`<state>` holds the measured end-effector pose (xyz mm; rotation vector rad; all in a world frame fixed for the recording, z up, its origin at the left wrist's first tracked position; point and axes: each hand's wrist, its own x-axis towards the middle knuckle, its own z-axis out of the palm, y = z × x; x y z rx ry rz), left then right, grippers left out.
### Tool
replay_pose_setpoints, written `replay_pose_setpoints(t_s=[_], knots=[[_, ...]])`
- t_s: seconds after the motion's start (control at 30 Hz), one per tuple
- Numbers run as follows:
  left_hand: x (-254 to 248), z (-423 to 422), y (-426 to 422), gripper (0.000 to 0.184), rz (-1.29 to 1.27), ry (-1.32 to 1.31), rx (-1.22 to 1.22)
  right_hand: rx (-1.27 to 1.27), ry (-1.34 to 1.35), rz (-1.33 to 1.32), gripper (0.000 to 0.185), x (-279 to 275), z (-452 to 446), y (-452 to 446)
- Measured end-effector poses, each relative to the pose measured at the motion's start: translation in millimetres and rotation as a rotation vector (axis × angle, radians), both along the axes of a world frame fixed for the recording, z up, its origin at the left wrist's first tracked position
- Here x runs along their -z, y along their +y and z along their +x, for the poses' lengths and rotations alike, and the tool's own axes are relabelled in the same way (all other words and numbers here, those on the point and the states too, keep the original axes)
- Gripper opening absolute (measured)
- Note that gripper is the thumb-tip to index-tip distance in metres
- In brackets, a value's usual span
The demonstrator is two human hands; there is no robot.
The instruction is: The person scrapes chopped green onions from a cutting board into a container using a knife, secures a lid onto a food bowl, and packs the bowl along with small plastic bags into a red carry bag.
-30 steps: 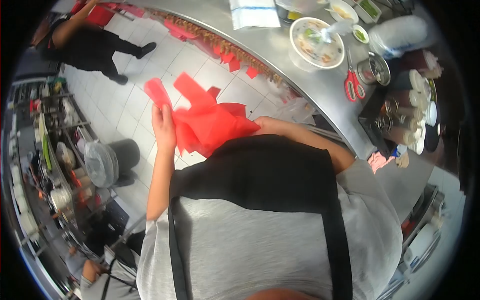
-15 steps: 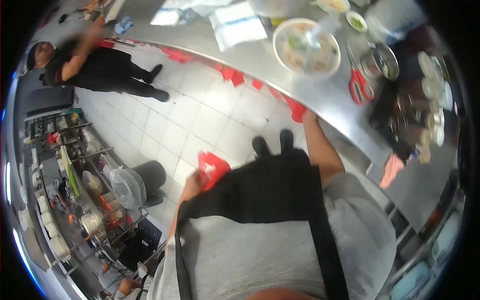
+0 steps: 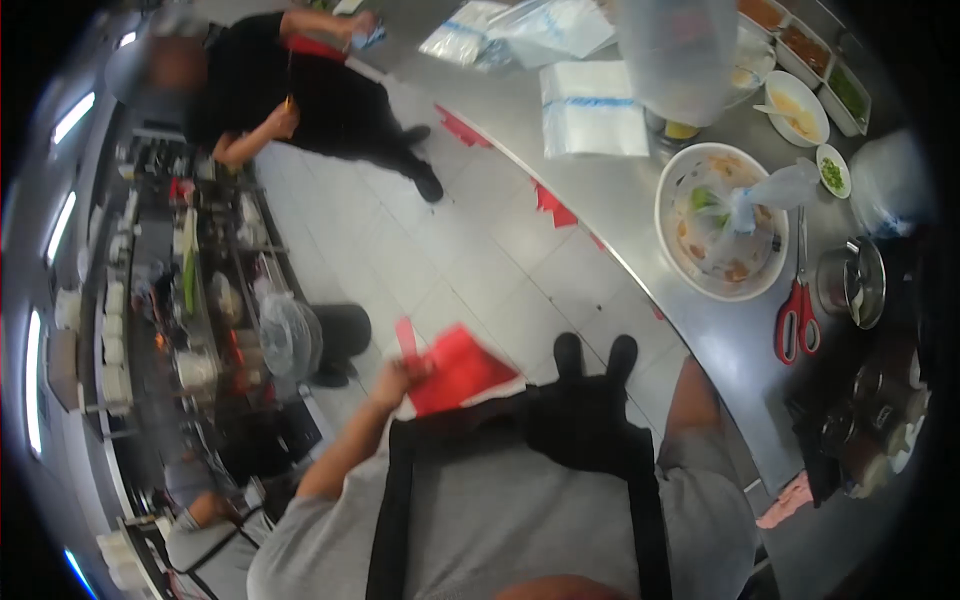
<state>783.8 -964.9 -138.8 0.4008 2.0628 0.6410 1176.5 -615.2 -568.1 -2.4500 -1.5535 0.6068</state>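
My left hand (image 3: pixel 395 382) is closed around a red plastic bag (image 3: pixel 462 372), held in front of my black apron (image 3: pixel 590 420). The bag hangs loosely spread towards the right. My right forearm (image 3: pixel 690 395) reaches to the edge of the steel counter (image 3: pixel 700 340), and the hand itself is hidden there. On the counter stands a white bowl (image 3: pixel 668 245) holding a knotted clear bag of food (image 3: pixel 735 215). Red-handled scissors (image 3: pixel 797 325) lie beside it, next to a metal bowl (image 3: pixel 868 285) with a spoon in it.
Red pieces (image 3: pixel 555 205) hang along the counter's edge. White packets (image 3: pixel 595 110), a sauce bowl (image 3: pixel 800 110) and a dish of chopped greens (image 3: pixel 832 172) sit farther back. A co-worker (image 3: pixel 310 100) stands at the far end. Shelving (image 3: pixel 190 300) and a lined bin (image 3: pixel 340 335) are on the left.
My view has shifted, so the counter sits farther right. My left hand has raised the red bag, which is more spread out. My right hand has gone out of sight at the counter edge.
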Motion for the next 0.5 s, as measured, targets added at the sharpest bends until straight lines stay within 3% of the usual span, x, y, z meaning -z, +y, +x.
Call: replay_pose_setpoints(t_s=[0.03, 0.13, 0.17, 0.23, 0.27, 0.33, 0.4, 0.5], knots=[[-29.5, 10.9, 38.7, 0.036, -0.023, 0.119, 0.027, -0.078, -0.035, 0.017, 0.048, -16.3, 0.4, -11.3], [-22.6, -6.8, 66.1, 0.028, 0.431, -0.156, -0.27, -0.364, -0.143, 0.126, 0.05, -80.9, -1.1, -59.3], [-31.2, -5.2, 78.6, 0.023, 0.528, -0.254, -0.381, -0.547, -0.17, 0.183, 0.051, -109.5, -7.5, -82.6], [-49.3, -1.8, 94.2, 0.021, 0.583, -0.288, -0.365, -0.96, -0.169, 0.264, 0.053, -179.5, -26.1, -128.3], [-57.4, 0.0, 99.2, 0.019, 0.59, -0.291, -0.343, -1.025, 0.5, 0.006, 0.036, -224.7, -40.2, -134.2], [-67.8, 1.8, 104.1, 0.014, 0.577, -0.206, -0.145, -1.017, 0.878, -0.192, 0.019, -327.5, -77.8, -138.1], [-78.3, 8.3, 107.3, 0.01, 0.596, -0.15, 0.023, -1.179, 0.859, 0.487, 0.013, -405.0, -115.7, -129.6], [-107.2, 27.1, 111.9, 0.009, 0.723, -0.163, 0.175, -1.341, 0.924, 0.917, 0.011, -523.0, -165.3, -99.0]])
